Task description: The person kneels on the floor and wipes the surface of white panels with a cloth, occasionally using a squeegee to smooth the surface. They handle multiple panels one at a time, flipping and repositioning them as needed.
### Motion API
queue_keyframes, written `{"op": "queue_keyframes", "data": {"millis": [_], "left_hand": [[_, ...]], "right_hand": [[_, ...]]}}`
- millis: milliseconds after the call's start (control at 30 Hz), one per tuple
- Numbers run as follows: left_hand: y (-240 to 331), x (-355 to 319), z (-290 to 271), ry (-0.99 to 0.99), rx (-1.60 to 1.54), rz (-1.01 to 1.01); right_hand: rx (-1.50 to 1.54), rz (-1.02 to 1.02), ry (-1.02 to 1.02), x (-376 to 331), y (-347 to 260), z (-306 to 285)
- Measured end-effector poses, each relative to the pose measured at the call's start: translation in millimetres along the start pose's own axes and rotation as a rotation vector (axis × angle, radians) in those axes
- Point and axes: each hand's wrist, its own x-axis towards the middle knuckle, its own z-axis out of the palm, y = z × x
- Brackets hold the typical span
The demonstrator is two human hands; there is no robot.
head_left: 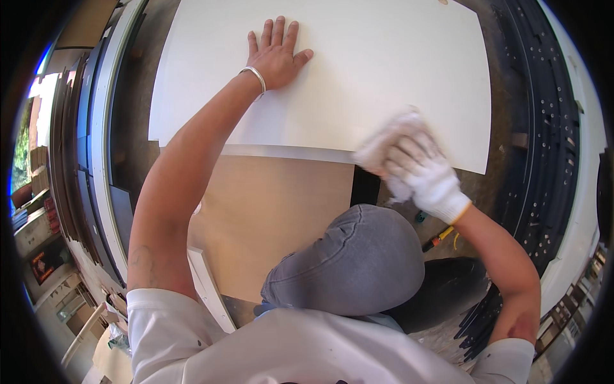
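A large white panel (371, 70) lies flat before me. My bare left hand (275, 57) rests palm down on it, fingers spread, with a metal bangle (256, 77) round the wrist. On my right hand (422, 169) is a white knitted glove. Its fingers are closed over a pale, crumpled cloth (387, 137), blurred by motion, at the panel's near edge. Whether the cloth touches the panel there I cannot tell. Below that edge a tan board (275, 211) shows, partly hidden by my grey-clad knee (352, 262).
Long dark strips with rows of holes (543, 128) run along the right side. Dark and light lengths (96, 128) line the left. A yellow-and-red handled tool (438, 239) lies near my right forearm. A narrow white board (208, 288) leans beside my left upper arm.
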Motion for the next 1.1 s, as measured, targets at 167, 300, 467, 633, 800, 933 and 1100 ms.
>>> {"op": "queue_keyframes", "data": {"millis": [167,300,467,633,800,933,1100], "left_hand": [[13,8,0,-0.022,-0.010,-0.058],[19,3,3,0.134,-0.013,-0.008],[16,-3,11,0.171,0.017,0.011],[23,-1,7,0.131,0.082,-0.042],[25,-6,0,0.122,0.055,-0.018],[25,-6,4,0.126,0.052,-0.018],[25,-4,6,0.131,0.054,-0.019]], "right_hand": [[-0.022,0.101,0.017,36,-36,13],[0.251,0.062,0.173,62,-52,77],[0.044,0.347,0.040,-123,44,-11],[0.114,0.593,0.168,-58,-2,-10],[0.173,0.354,0.165,-16,-37,34],[0.029,0.874,0.436,-66,-3,0],[0.144,0.771,0.413,-5,-37,15]]}}
